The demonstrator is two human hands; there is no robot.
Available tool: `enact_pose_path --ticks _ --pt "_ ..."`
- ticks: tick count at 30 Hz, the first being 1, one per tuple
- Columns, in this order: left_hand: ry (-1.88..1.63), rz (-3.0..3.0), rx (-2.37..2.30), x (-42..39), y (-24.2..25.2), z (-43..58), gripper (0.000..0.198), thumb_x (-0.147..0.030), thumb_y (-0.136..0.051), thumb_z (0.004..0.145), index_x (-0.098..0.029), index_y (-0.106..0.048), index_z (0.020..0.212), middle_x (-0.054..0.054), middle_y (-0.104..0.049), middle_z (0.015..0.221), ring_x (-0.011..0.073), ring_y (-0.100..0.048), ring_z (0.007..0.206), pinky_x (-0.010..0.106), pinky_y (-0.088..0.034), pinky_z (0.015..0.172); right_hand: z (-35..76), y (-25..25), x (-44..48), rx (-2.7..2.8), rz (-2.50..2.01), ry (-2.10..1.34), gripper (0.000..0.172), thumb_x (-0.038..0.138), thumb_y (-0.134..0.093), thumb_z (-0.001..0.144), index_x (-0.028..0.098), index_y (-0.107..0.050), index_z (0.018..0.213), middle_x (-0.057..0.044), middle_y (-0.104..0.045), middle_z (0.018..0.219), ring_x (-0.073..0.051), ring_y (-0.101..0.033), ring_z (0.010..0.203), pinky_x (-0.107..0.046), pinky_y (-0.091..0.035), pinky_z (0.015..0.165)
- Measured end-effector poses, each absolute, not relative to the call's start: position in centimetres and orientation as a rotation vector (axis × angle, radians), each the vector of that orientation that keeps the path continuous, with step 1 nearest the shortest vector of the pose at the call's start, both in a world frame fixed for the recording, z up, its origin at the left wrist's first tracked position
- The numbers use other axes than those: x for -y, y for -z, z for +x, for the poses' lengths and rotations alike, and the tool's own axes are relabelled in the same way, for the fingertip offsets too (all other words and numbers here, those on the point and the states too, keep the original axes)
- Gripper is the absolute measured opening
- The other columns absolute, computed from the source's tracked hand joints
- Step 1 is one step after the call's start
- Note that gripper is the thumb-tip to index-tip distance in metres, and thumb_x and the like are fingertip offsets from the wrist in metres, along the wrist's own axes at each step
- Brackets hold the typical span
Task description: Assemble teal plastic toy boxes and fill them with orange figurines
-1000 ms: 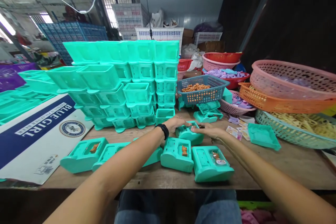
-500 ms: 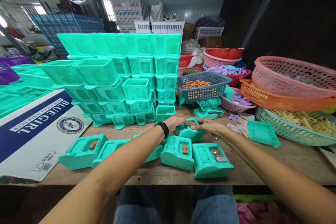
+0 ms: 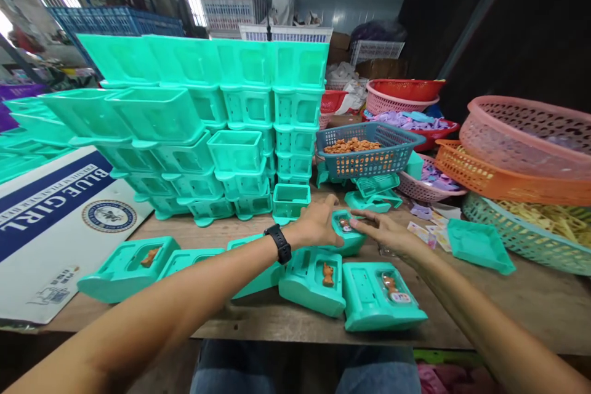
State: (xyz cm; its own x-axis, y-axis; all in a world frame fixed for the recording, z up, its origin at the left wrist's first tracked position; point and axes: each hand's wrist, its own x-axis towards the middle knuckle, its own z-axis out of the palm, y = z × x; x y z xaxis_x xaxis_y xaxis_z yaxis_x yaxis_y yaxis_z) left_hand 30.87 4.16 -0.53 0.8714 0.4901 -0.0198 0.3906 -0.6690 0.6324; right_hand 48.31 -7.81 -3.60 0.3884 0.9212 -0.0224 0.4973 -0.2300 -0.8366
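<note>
My left hand [image 3: 316, 225], with a black watch on its wrist, grips the left side of a small teal plastic case [image 3: 347, 235] lying on the wooden table [image 3: 530, 295]. My right hand [image 3: 386, 231] rests on the same case from the right, its fingers pressing on the top where a small orange piece shows. Two more teal cases lie nearer to me: one [image 3: 314, 280] with an orange figure in its window, one [image 3: 382, 303] with a figure under a clear cover.
A tall stack of teal boxes [image 3: 207, 129] stands behind the hands. A blue basket of orange pieces [image 3: 367, 151] sits beyond them. Pink, orange and teal baskets [image 3: 521, 154] crowd the right. A teal lid [image 3: 478, 239] and small stickers [image 3: 427, 233] lie right; a "BLUE GIRL" board [image 3: 55, 221] left.
The camera has tilted and shifted slightly. Both hands stay on the same teal case; the left thumb has lifted and the right fingers have spread across its top.
</note>
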Motion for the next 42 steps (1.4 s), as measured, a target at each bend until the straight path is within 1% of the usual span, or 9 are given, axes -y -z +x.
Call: enact_pose_path --ticks 5,7,10,18,24,27,34,40,42 --pt "-0.227 2.561 -0.514 -2.9 0.1 30.8 0.074 -0.017 -0.085 0.065 -0.019 -0.049 0.130 0.016 -0.059 0.134 0.0439 -0.051 0.129 0.053 -0.043 0.105 48.0 3.2 6.8 1.185 -1.929 -0.622 0.058 0.054 -0.084 0.070 0.018 -0.078 0.114 0.000 -0.065 0.063 -0.016 -0.057 0.056 -0.026 -0.045 0.050" --pt "-0.220 2.637 -0.470 -2.5 -0.3 30.7 0.072 -0.017 -0.083 0.068 -0.019 -0.047 0.131 0.016 -0.059 0.133 0.0433 -0.050 0.129 0.053 -0.042 0.104 48.0 2.6 6.6 1.189 -1.941 -0.618 0.053 0.051 -0.085 0.066 0.019 -0.080 0.108 0.004 -0.057 0.054 -0.012 -0.049 0.050 -0.024 -0.036 0.045" --pt "-0.200 2.767 -0.423 -2.2 -0.9 30.6 0.068 -0.020 -0.080 0.072 -0.015 -0.045 0.130 0.016 -0.059 0.130 0.0415 -0.052 0.123 0.052 -0.046 0.098 48.1 2.0 6.8 1.174 -1.958 -0.642 0.051 0.049 -0.085 0.065 0.019 -0.081 0.106 0.006 -0.057 0.053 -0.010 -0.046 0.046 -0.022 -0.031 0.043" --pt "-0.215 2.787 -0.365 -2.1 -1.2 30.7 0.056 -0.016 -0.073 0.076 -0.013 -0.045 0.125 0.017 -0.059 0.131 0.0391 -0.054 0.122 0.052 -0.048 0.100 48.0 1.9 7.6 1.103 -1.943 -0.719 0.053 0.051 -0.083 0.068 0.018 -0.076 0.108 0.001 -0.067 0.059 -0.015 -0.059 0.047 -0.024 -0.040 0.043" --pt "-0.300 2.764 -0.271 -2.5 -0.8 30.0 0.062 -0.010 -0.074 0.078 -0.013 -0.043 0.132 0.017 -0.058 0.134 0.0374 -0.053 0.125 0.052 -0.046 0.104 48.0 2.0 8.6 1.127 -1.792 -0.767 0.061 0.066 -0.083 0.065 0.026 -0.072 0.110 -0.003 -0.078 0.087 -0.025 -0.075 0.081 -0.033 -0.060 0.068" --pt "-0.315 2.777 -0.231 -2.4 -0.6 29.7 0.064 -0.011 -0.075 0.078 -0.012 -0.043 0.133 0.017 -0.058 0.134 0.0380 -0.053 0.124 0.052 -0.047 0.104 47.9 2.3 8.8 1.130 -1.766 -0.785 0.062 0.070 -0.082 0.066 0.025 -0.071 0.107 -0.004 -0.078 0.088 -0.025 -0.074 0.083 -0.035 -0.061 0.073" --pt "-0.390 2.743 -0.223 -2.2 0.1 29.5 0.066 -0.009 -0.071 0.077 -0.018 -0.041 0.135 0.016 -0.058 0.137 0.0398 -0.053 0.129 0.055 -0.045 0.105 47.8 3.1 8.6 1.217 -1.886 -0.494 0.056 0.066 -0.076 0.072 0.023 -0.072 0.108 -0.003 -0.074 0.079 -0.026 -0.072 0.078 -0.035 -0.056 0.066" --pt "-0.397 2.640 -0.152 -3.2 0.6 29.7 0.095 -0.022 -0.087 0.073 -0.022 -0.031 0.149 0.019 -0.052 0.149 0.0415 -0.048 0.140 0.060 -0.041 0.112 47.8 3.9 9.3 1.260 -1.842 -0.403 0.047 0.061 -0.073 0.076 0.025 -0.070 0.105 -0.003 -0.075 0.087 -0.025 -0.072 0.078 -0.037 -0.057 0.072" --pt "-0.417 2.601 -0.169 -3.7 0.9 29.8 0.086 -0.020 -0.084 0.076 -0.021 -0.036 0.147 0.019 -0.055 0.147 0.0389 -0.052 0.138 0.058 -0.041 0.112 47.8 4.4 9.7 1.260 -1.835 -0.387 0.044 0.060 -0.073 0.079 0.025 -0.069 0.105 -0.003 -0.075 0.089 -0.024 -0.072 0.074 -0.035 -0.057 0.069"
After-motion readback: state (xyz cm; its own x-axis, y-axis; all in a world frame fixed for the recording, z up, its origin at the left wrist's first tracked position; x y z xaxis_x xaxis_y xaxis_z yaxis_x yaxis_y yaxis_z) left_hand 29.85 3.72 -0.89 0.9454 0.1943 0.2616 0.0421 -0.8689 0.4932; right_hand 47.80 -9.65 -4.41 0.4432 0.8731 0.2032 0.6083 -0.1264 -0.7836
